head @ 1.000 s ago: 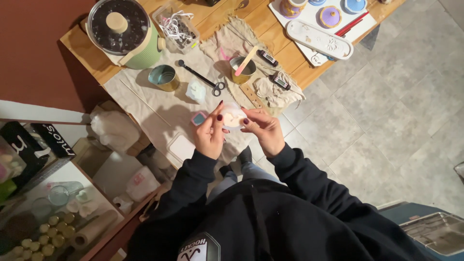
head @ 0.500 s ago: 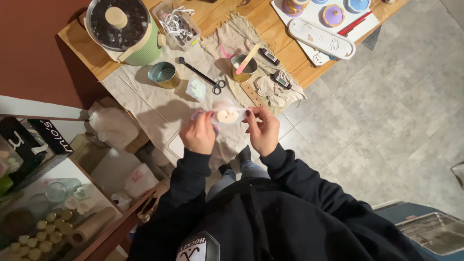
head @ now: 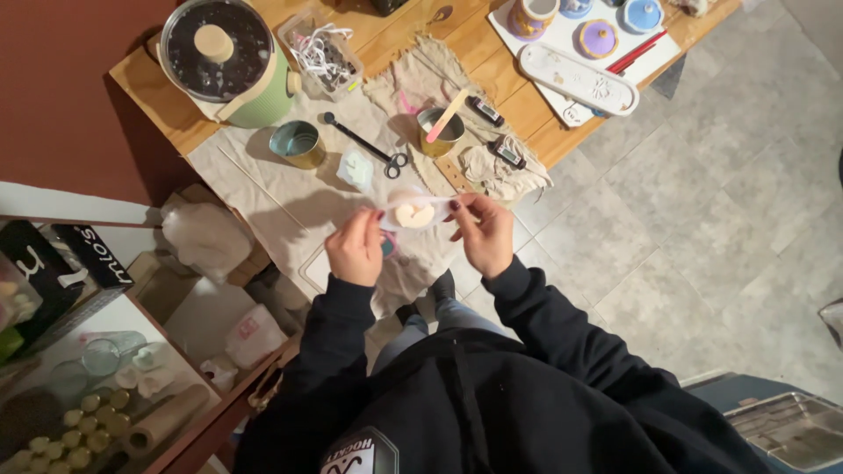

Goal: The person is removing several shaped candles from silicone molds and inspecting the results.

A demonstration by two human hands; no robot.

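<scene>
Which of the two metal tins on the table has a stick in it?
The right tin, by the scissors: a pale stick leans out. The left tin beside the green pot is empty.

Landmark: green cooker (head: pixel 230 66) on the wooden table; just right of it, a clear plastic box (head: pixel 318 54) holding tangled white bits; well below-left of it, two black boxes (head: pixel 66 263) with white lettering, tilted; further below, a pale bag (head: pixel 252 334) bearing a small red label.
</scene>
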